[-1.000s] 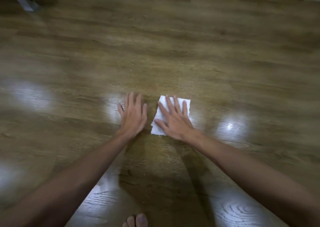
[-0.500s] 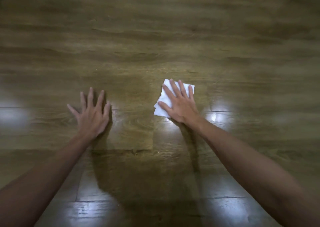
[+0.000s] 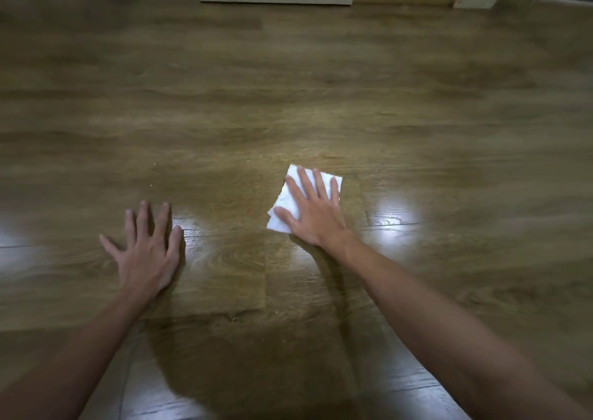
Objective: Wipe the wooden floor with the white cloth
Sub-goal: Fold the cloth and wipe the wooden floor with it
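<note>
Pressing flat, the right hand [image 3: 316,216] pins the white cloth [image 3: 290,199] to the wooden floor [image 3: 288,98], fingers [image 3: 304,180] spread for wiping pressure. Left of the cloth, the left hand [image 3: 148,252] is splayed, gripping nothing, likely for support.

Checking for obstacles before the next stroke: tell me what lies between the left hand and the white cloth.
Only bare wooden floor, with a light glare, separates the left hand from the white cloth, per the head view.

Two bare forearms reach forward and down from the lower corners of the frame. The left hand [image 3: 148,252] lies palm down, fingers spread and flat, thumb angled outward. The right hand [image 3: 313,212] is likewise flat and unclenched, fingers extended and slightly fanned, its wrist bent inward, pressing downward with an outstretched arm.
</note>
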